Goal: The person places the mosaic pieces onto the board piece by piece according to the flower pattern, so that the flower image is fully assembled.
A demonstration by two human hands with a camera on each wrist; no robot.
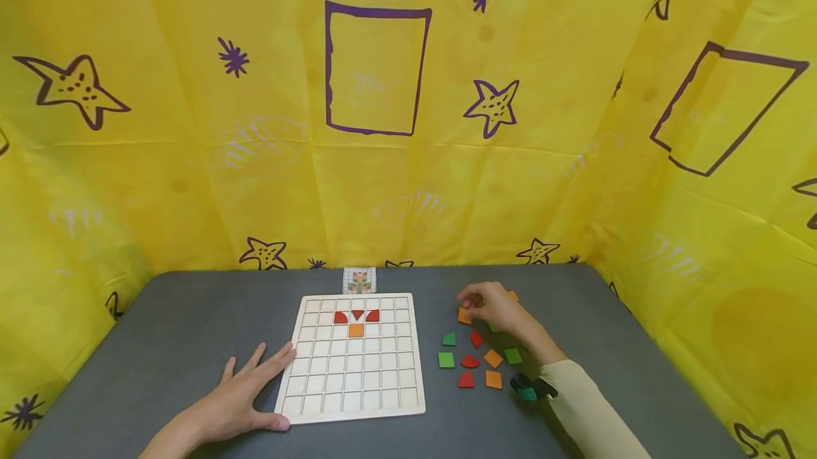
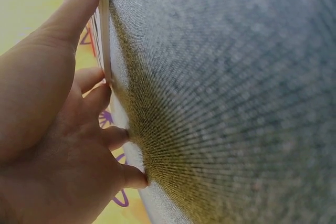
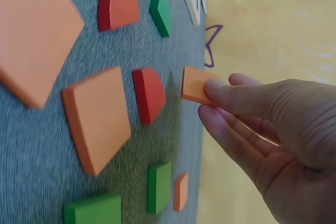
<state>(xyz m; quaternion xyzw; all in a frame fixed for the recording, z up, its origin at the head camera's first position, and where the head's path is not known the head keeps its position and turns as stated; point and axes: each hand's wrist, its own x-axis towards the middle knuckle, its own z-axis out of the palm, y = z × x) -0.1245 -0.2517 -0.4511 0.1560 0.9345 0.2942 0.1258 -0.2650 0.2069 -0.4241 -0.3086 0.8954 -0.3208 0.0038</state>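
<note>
Fingers (image 3: 231, 139) of the right hand (image 1: 498, 305) pinch an orange square tile (image 3: 194, 83) against the thumb; seen from the head, that tile is between 2 and 3 o'clock from the middle of the white grid board (image 1: 351, 381). The left hand (image 1: 236, 399) lies with its fingers spread, grasping nothing: its thumb rests on the board's 8 o'clock corner, and a fingertip meets the edge at 9 o'clock (the left wrist view shows other fingertips down on the grey counter (image 1: 191, 317)).

Four tiles sit in the board's squares towards 12 o'clock. A red triangle (image 1: 357, 315) has a red curved tile (image 1: 341, 317) at its 9 o'clock and another red curved tile (image 1: 373, 316) at its 3 o'clock, with a second orange square (image 1: 356, 330) at 6 o'clock. Just past the board's 12 o'clock edge lies a small pattern card (image 1: 359, 280).

Loose pieces lie at the board's 3 o'clock. Nearest the pinched tile are a green curved tile (image 1: 449, 339) at its 7 o'clock and a red rounded tile (image 1: 476, 339) at its 5 o'clock. A green square (image 1: 446, 360) and a red-orange-green scatter lie farther towards 6 o'clock. Yellow cloth (image 1: 383, 196) with purple drawings stands beyond the counter at 12 o'clock.
</note>
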